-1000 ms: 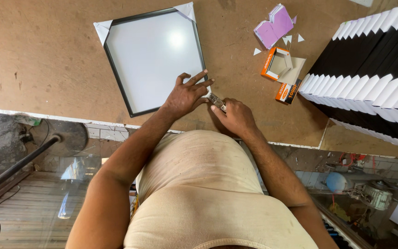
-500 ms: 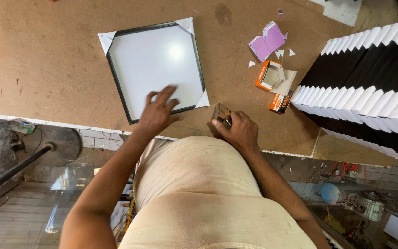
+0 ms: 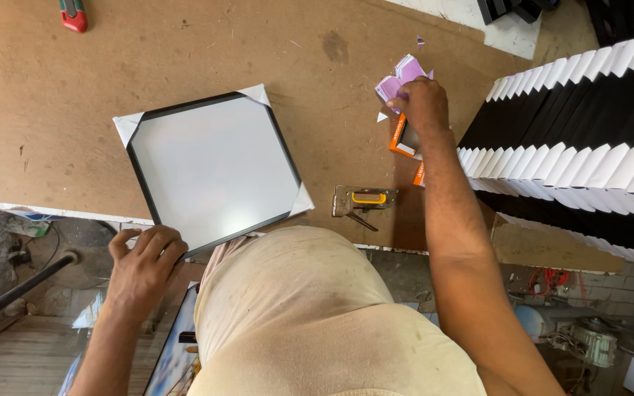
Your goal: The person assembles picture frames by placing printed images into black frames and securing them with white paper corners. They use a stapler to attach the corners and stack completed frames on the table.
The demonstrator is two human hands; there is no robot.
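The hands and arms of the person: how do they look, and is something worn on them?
Both arms are bare up to where the picture ends: no sleeves show on them. The left hand and the right hand have no gloves, and I see no watch, ring or bracelet. The person wears a light beige shirt, a little stained.

left hand (image 3: 143, 258) rests low with fingers curled, while right arm stretches forward, right hand (image 3: 421, 104) cupped downward.
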